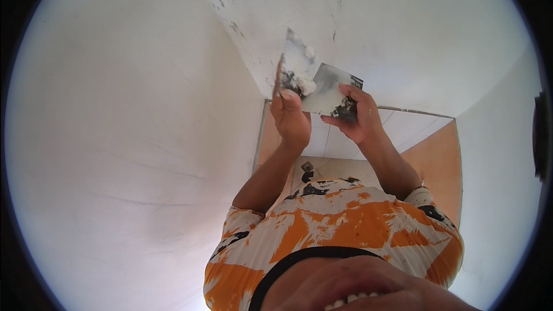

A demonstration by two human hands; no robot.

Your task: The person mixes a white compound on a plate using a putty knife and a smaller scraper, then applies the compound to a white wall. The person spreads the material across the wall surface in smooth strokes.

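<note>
My left hand [292, 120] is wrapped round a putty knife [295, 55] whose metal blade points up and away from me. White putty [306, 85] sits in lumps on this blade, close to my fingers. In my right hand [364, 114] is a second, wide putty knife [326, 80], gripped by its dark, putty-crusted end with the thumb on top. A whitish film coats part of its blade. The two blades are side by side, their near edges meeting or overlapping; I cannot tell whether they touch.
A plain whitish wall [132, 109] rises on my left and meets the wall ahead [415, 34] at a corner with dark marks. Below are white tiles [345, 138] and orange-brown tiles [440, 152]. A small dark object [307, 176] lies low down, partly hidden by my shirt.
</note>
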